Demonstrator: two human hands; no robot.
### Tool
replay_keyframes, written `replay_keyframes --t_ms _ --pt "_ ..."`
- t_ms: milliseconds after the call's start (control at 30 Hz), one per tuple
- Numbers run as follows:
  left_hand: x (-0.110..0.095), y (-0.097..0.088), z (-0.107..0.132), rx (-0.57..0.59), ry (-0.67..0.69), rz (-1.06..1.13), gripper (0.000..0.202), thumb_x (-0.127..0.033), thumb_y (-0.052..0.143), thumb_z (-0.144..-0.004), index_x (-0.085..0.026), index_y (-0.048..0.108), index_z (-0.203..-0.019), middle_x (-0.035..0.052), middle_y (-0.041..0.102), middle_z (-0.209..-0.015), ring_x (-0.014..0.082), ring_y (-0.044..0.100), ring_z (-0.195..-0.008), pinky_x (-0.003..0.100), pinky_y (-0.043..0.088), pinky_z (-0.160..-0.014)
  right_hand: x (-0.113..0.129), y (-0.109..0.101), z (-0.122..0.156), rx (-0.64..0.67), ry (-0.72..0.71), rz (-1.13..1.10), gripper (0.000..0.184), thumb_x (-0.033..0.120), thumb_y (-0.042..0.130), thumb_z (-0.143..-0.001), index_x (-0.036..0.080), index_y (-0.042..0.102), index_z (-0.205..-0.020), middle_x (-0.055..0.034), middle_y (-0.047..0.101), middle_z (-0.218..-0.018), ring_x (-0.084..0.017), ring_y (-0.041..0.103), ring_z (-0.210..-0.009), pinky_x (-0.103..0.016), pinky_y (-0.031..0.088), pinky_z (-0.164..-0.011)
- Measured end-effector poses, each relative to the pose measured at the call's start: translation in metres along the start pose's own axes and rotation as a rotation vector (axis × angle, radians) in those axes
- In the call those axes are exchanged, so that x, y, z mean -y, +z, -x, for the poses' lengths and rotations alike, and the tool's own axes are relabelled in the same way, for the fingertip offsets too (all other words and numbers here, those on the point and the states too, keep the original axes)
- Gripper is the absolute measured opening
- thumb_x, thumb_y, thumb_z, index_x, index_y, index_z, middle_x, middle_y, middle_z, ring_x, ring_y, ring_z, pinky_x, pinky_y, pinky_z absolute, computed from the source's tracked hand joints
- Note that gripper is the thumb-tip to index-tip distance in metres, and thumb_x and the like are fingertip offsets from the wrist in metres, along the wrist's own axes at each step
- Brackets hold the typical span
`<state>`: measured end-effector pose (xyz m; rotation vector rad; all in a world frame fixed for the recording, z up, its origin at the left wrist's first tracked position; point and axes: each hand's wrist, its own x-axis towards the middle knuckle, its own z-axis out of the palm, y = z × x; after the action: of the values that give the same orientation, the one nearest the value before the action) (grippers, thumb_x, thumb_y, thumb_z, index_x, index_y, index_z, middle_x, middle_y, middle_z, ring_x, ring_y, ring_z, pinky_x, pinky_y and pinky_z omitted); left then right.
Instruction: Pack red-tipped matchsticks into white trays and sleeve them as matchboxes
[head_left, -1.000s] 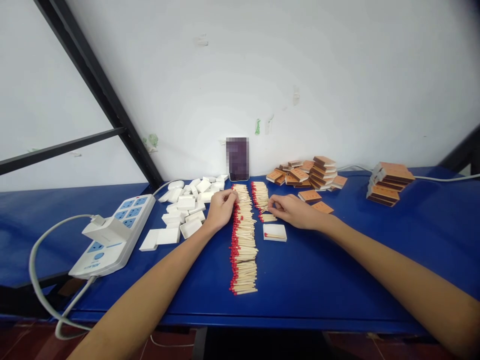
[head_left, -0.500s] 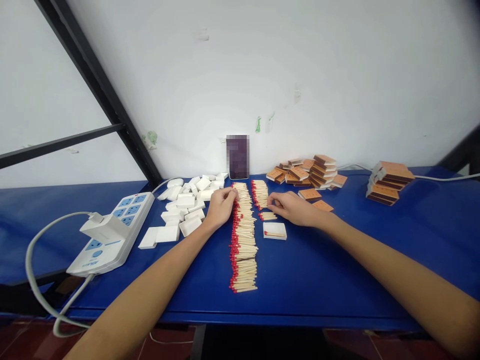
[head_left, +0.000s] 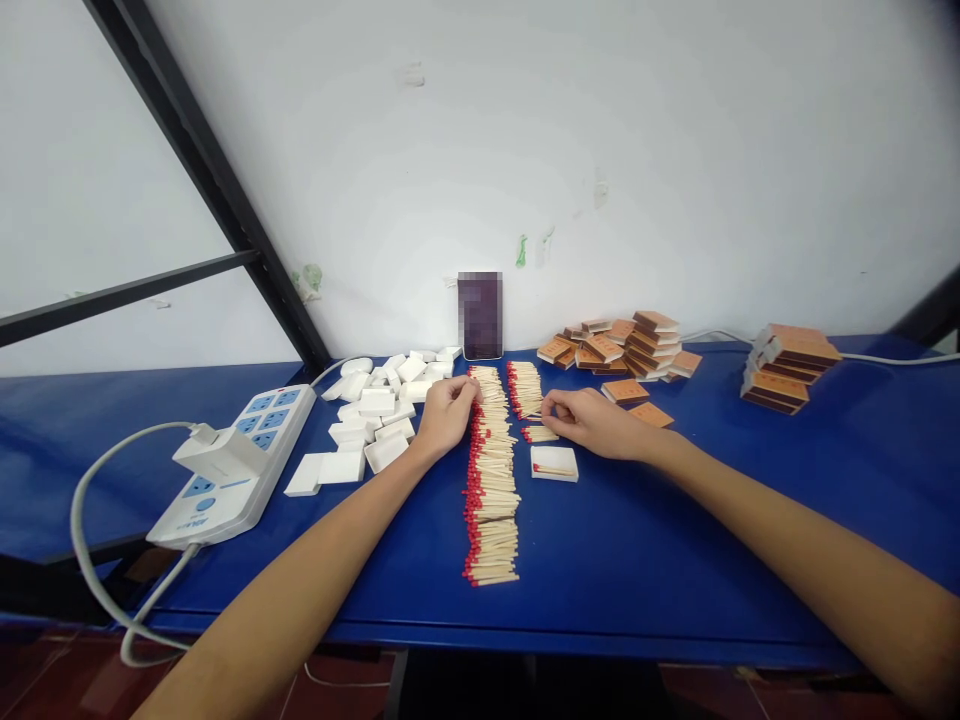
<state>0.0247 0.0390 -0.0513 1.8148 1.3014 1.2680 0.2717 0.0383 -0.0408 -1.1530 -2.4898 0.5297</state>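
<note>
A long row of red-tipped matches (head_left: 491, 480) runs down the middle of the blue table (head_left: 675, 540). My left hand (head_left: 446, 415) rests at its upper left side, fingers curled onto the matches there. A shorter row of matches (head_left: 523, 387) lies to the right. My right hand (head_left: 592, 420) sits beside it, fingers pinched over a small bunch of matches (head_left: 538, 434). Just below that bunch stands an open white matchbox tray (head_left: 554, 463) with a match or two inside.
Several empty white trays (head_left: 375, 410) lie heaped at the left. A white power strip (head_left: 232, 465) with its cable sits further left. Orange matchbox sleeves (head_left: 626, 345) are piled at the back right, another stack (head_left: 787, 365) further right. A dark phone (head_left: 480, 315) leans on the wall.
Both hands stay at the matches almost unmoved. The view has shifted slightly as my head moved.
</note>
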Motion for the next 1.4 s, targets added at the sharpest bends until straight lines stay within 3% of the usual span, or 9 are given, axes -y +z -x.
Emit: replay_keyframes --t_ms 267,733,1067,1200,1400 --pt "0.000 0.000 0.000 0.003 -0.002 -0.023 0.030 -0.031 0.042 -0.084 -0.016 0.057 -0.062 -0.0037 0.041 -0.051 0.0114 0.039 -0.052 0.025 0.030 -0.055 0.013 -0.004 0.004 0.035 0.059 -0.106 0.020 0.036 0.051 -0.087 0.019 0.060 -0.080 0.0023 0.053 -0.063 -0.012 0.044 -0.056 -0.024 0.030 -0.052" --pt "0.001 0.000 0.000 0.011 0.013 -0.015 0.029 -0.028 0.043 -0.084 -0.016 0.057 -0.062 -0.0038 0.042 -0.051 0.0110 0.039 -0.053 0.025 0.031 -0.056 0.004 -0.006 0.005 0.043 0.068 -0.191 0.028 0.045 0.054 -0.087 0.019 0.063 -0.088 0.0039 0.049 -0.061 -0.012 0.042 -0.055 -0.025 0.031 -0.052" --pt "-0.002 0.000 0.001 0.013 0.005 -0.008 0.028 -0.026 0.043 -0.083 -0.015 0.056 -0.061 -0.0038 0.042 -0.052 0.0102 0.040 -0.054 0.025 0.030 -0.056 0.006 -0.009 0.005 0.113 0.031 -0.146 0.058 0.065 0.054 -0.084 0.018 0.074 -0.112 0.0002 0.055 -0.063 -0.012 0.040 -0.057 -0.025 0.027 -0.051" --pt "-0.002 0.000 0.001 0.015 0.008 -0.014 0.028 -0.027 0.043 -0.084 -0.015 0.057 -0.062 -0.0041 0.041 -0.051 0.0103 0.039 -0.053 0.025 0.029 -0.055 0.005 -0.008 0.003 0.129 0.022 -0.124 0.059 0.068 0.053 -0.083 0.019 0.075 -0.109 0.0001 0.060 -0.063 -0.012 0.040 -0.056 -0.026 0.025 -0.051" --pt "-0.001 0.000 0.001 -0.002 -0.003 -0.008 0.029 -0.028 0.043 -0.084 -0.015 0.057 -0.062 -0.0043 0.039 -0.050 0.0103 0.037 -0.052 0.025 0.029 -0.054 0.011 -0.009 0.006 0.106 -0.080 -0.102 0.052 0.063 0.047 -0.090 0.022 0.078 -0.103 -0.0046 0.071 -0.076 -0.016 0.052 -0.062 -0.027 0.031 -0.055"
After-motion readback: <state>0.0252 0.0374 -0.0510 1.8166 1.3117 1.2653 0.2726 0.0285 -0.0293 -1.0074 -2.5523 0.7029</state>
